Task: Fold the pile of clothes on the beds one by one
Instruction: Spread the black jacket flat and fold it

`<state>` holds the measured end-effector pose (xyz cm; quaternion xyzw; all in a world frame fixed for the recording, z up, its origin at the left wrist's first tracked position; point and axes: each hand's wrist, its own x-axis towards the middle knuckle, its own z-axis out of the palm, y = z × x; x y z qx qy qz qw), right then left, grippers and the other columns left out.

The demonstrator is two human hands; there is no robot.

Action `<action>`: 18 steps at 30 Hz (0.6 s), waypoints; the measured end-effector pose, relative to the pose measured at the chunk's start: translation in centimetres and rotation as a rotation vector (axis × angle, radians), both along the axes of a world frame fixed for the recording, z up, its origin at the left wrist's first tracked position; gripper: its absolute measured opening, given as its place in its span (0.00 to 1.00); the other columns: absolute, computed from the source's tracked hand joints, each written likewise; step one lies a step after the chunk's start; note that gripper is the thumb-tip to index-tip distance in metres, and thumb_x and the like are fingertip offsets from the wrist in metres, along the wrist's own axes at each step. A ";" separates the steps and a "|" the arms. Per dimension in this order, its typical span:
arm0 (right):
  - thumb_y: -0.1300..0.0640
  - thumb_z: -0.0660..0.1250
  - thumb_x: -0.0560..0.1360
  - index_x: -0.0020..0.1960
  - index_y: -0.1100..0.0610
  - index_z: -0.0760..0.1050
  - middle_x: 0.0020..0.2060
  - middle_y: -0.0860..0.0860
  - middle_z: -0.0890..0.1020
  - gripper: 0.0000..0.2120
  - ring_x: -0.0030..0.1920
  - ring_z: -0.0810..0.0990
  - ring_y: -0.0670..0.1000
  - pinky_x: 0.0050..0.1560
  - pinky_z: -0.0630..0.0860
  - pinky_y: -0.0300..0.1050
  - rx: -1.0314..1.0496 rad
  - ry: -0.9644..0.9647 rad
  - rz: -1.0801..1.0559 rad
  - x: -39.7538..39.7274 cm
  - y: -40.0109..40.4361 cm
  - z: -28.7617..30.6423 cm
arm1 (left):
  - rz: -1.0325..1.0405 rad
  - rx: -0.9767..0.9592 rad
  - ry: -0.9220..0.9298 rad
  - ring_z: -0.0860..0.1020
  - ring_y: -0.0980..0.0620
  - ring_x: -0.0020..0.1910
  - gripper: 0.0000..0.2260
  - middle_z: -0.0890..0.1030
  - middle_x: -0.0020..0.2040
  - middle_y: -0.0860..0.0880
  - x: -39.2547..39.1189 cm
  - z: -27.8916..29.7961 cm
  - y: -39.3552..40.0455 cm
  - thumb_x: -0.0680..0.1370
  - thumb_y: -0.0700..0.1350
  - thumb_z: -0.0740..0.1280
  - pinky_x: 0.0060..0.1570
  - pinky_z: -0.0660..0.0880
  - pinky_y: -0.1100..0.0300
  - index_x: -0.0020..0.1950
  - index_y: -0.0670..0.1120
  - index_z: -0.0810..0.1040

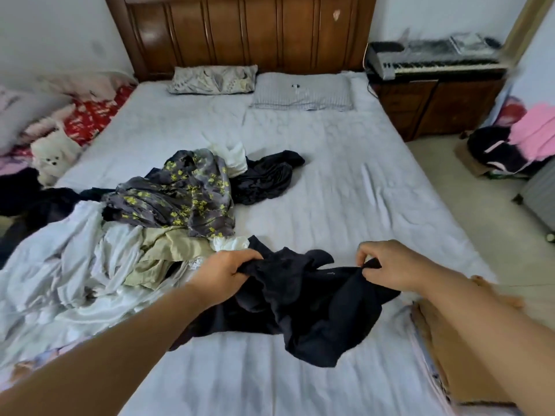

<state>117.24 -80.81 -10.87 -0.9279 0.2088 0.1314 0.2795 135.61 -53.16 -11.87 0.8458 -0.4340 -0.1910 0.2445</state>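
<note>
Midway down the pale grey bed [345, 181], a person holds up a crumpled black garment [303, 298] by its upper edge. Left hand [228, 270] has its fingers curled into a bunched fold; right hand [387, 265] pinches a corner between thumb and fingertips. The garment's lower part drapes onto the sheet. Just left of it lies the pile of clothes [114, 235], topped by a grey yellow-flowered piece [180, 193]. Two pillows [300, 91] rest against the wooden headboard [240, 31].
</note>
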 end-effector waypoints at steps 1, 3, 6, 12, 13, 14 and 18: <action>0.47 0.70 0.69 0.39 0.40 0.71 0.43 0.43 0.77 0.07 0.41 0.76 0.42 0.35 0.70 0.38 -0.015 -0.020 0.002 0.4 0.3 2.4 | 0.000 -0.035 -0.020 0.76 0.61 0.44 0.20 0.80 0.45 0.59 0.7 2.1 0.1 0.73 0.32 0.61 0.43 0.71 0.72 0.55 0.53 0.79; 0.32 0.73 0.58 0.42 0.40 0.71 0.43 0.40 0.75 0.19 0.42 0.75 0.40 0.34 0.68 0.36 -0.070 -0.036 0.001 0.9 0.9 6.9 | 0.022 -0.095 -0.063 0.78 0.56 0.46 0.20 0.81 0.47 0.55 1.9 6.0 0.2 0.74 0.33 0.59 0.47 0.75 0.61 0.55 0.55 0.78; 0.25 0.71 0.47 0.55 0.37 0.64 0.47 0.35 0.65 0.40 0.45 0.72 0.40 0.37 0.68 0.37 -0.247 -0.014 0.119 1.0 2.1 13.2 | 0.069 -0.202 -0.114 0.78 0.52 0.47 0.20 0.81 0.48 0.52 3.4 11.7 0.5 0.75 0.33 0.58 0.48 0.77 0.54 0.57 0.54 0.77; 0.48 0.72 0.68 0.47 0.55 0.67 0.47 0.48 0.59 0.18 0.36 0.70 0.49 0.39 0.74 0.51 -0.749 -0.048 0.163 0.9 3.4 21.6 | 0.083 -0.415 -0.090 0.77 0.57 0.42 0.26 0.80 0.42 0.57 5.2 20.4 0.3 0.72 0.27 0.55 0.39 0.71 0.70 0.45 0.60 0.75; 0.51 0.69 0.72 0.40 0.54 0.65 0.46 0.49 0.59 0.13 0.34 0.67 0.49 0.39 0.73 0.52 -0.813 -0.065 0.139 1.0 3.6 22.8 | 0.081 -0.430 -0.088 0.77 0.58 0.43 0.28 0.80 0.42 0.57 5.5 21.5 0.2 0.72 0.26 0.54 0.38 0.71 0.70 0.45 0.61 0.75; 0.54 0.66 0.74 0.36 0.53 0.61 0.45 0.50 0.59 0.15 0.32 0.64 0.48 0.37 0.70 0.51 -0.865 -0.090 0.111 1.0 3.7 23.7 | 0.079 -0.443 -0.091 0.77 0.60 0.43 0.30 0.80 0.43 0.59 5.7 22.4 0.0 0.71 0.26 0.54 0.38 0.70 0.71 0.44 0.63 0.75; 0.56 0.63 0.74 0.41 0.55 0.67 0.48 0.51 0.66 0.06 0.43 0.71 0.52 0.34 0.62 0.44 -1.002 -0.305 -0.007 1.1 3.0 26.9 | 0.059 -0.497 -0.131 0.77 0.68 0.40 0.35 0.80 0.37 0.66 6.7 25.1 -1.5 0.70 0.26 0.54 0.36 0.70 0.77 0.38 0.70 0.76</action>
